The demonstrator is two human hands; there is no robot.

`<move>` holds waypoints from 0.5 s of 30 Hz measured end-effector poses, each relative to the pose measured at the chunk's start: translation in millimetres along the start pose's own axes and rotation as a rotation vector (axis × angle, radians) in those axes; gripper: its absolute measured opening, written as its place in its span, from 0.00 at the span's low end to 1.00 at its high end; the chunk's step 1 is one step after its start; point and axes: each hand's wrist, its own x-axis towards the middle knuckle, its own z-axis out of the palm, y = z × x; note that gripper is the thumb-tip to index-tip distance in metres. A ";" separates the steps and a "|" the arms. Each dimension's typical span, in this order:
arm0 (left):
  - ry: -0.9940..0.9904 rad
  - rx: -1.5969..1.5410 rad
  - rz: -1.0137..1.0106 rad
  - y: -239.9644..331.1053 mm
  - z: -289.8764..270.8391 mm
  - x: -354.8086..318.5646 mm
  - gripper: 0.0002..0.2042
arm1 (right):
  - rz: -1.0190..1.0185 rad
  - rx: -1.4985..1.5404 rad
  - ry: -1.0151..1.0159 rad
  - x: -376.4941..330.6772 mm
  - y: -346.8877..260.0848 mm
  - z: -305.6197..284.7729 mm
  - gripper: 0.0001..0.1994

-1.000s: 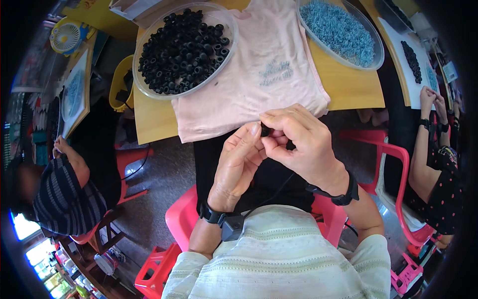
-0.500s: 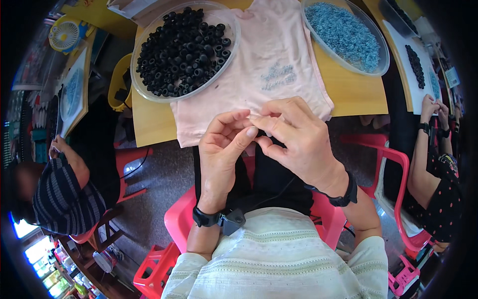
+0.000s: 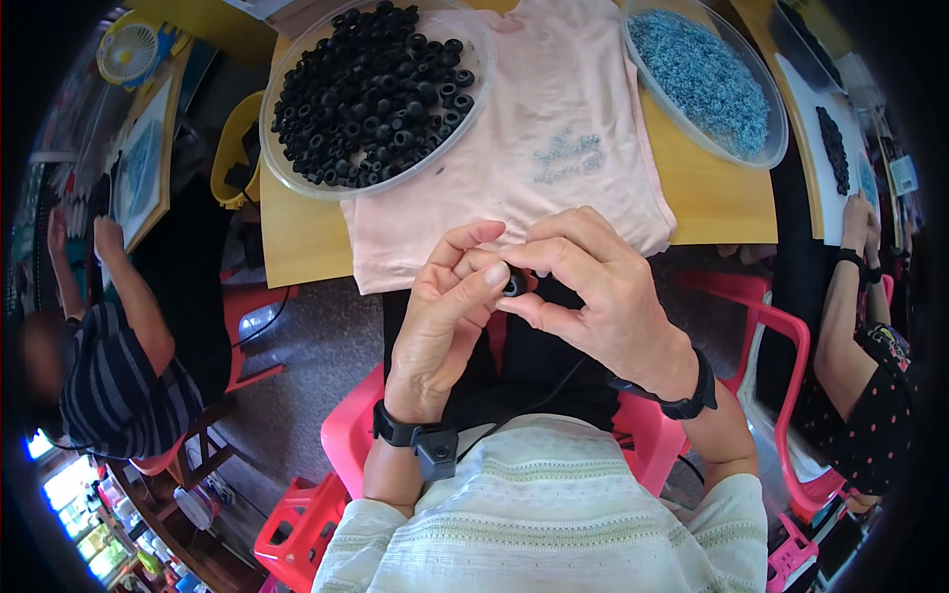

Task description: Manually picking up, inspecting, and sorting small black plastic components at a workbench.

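Just past the table's near edge, above my lap, my two hands meet at their fingertips. A small round black rubber-looking piece [image 3: 514,285] with a hollow end shows between them. My left hand [image 3: 435,321] pinches it with thumb and fingers, the thumb lying along its side. Closed on its other side are the thumb and forefinger of my right hand [image 3: 603,287]. Fingers cover part of the piece, and anything smaller in them is hidden. Beyond lies a pink cloth garment [image 3: 455,212], with a patch of tiny pale blue-grey pieces [image 3: 568,158] on it.
A clear round tray [image 3: 482,89] of black rubber-looking pieces stands at the far left of the yellow table [image 3: 306,247]. Another clear tray [image 3: 781,128], full of tiny bluish pieces, is at the right. People work at both sides: a striped sleeve [image 3: 124,366] left, a forearm [image 3: 840,306] right.
My fingers have shifted, and the black piece between them has come into clearer sight. The person at left has raised both hands apart. The whole view has moved slightly.
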 end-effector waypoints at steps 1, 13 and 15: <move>-0.003 0.002 0.000 1.0 -0.3 -0.6 0.22 | 0.008 0.012 -0.003 0.6 -0.8 0.1 0.17; -0.007 0.363 0.256 -1.4 15.6 -12.4 0.23 | 0.219 0.164 -0.037 -0.9 -9.4 -10.0 0.14; -0.229 0.561 0.425 -1.8 10.5 -10.8 0.29 | 0.231 0.231 0.000 -1.8 -7.3 -9.6 0.13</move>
